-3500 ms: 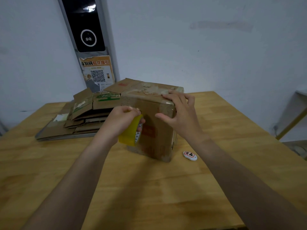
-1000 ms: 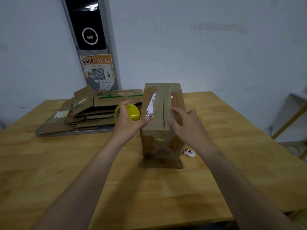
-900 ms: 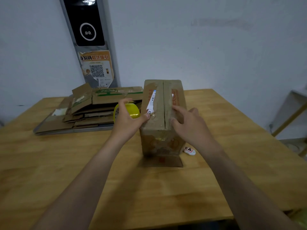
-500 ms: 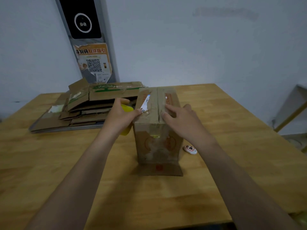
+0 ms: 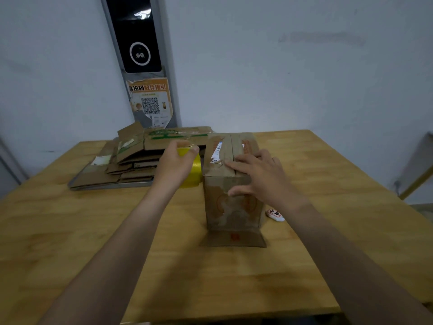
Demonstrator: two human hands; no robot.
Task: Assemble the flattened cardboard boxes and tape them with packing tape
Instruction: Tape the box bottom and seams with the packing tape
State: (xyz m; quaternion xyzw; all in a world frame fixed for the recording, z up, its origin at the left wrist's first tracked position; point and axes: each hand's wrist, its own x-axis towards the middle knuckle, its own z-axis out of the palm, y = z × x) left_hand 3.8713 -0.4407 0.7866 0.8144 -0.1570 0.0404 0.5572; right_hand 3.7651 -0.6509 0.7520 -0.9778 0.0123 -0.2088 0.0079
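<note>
Here, left hand [image 5: 174, 164] gripping yellow tape roll [image 5: 193, 171], right hand [image 5: 260, 175] spread flat on cardboard box [image 5: 230, 202].

Your box stood mid-table, with the flat stack behind it to the left.

The box [image 5: 230, 184] stood upright on the table [image 5: 93, 231], one flap lying flat on the wood at its near side. Your right hand [image 5: 262, 178] lay on the box's top near edge; your left hand [image 5: 175, 165] held the tape roll [image 5: 193, 171] just left of the box. The stack of flattened boxes [image 5: 131, 160] lay behind-left, a small tag [image 5: 274, 214] just right of the box.
</note>
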